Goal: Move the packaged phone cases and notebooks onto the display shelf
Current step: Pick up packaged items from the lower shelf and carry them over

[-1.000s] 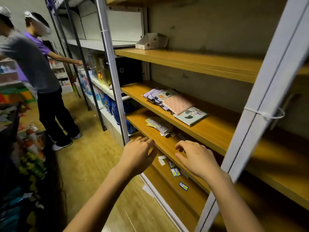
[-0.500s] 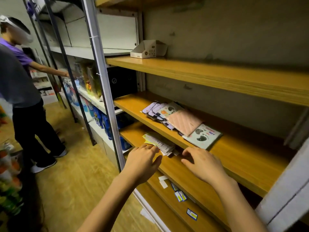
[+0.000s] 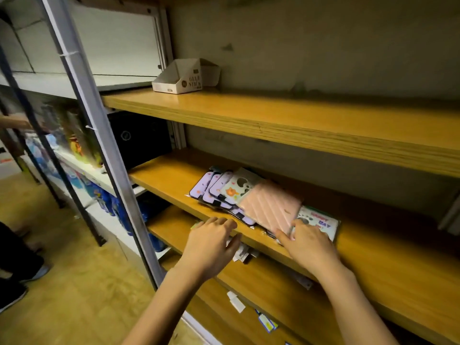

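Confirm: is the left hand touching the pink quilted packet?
Apart. The head view shows the left hand by the shelf edge, with purple phone cases lying between it and the pink quilted packet.

Middle shelf (image 3: 171,179) of a wooden rack: the left hand (image 3: 211,247) rests at its front edge, and the right hand (image 3: 308,245) touches a pink notebook (image 3: 271,207) overlapping fanned phone cases (image 3: 219,189). A cardboard box (image 3: 184,78) stands on the shelf above.

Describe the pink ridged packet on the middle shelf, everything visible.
The pink packet is a peach-pink rectangle with diagonal ridges, slightly blurred. It lies on the middle wooden shelf, resting over the fanned phone cases to its left and a white printed packet to its right. The right hand touches its near corner.
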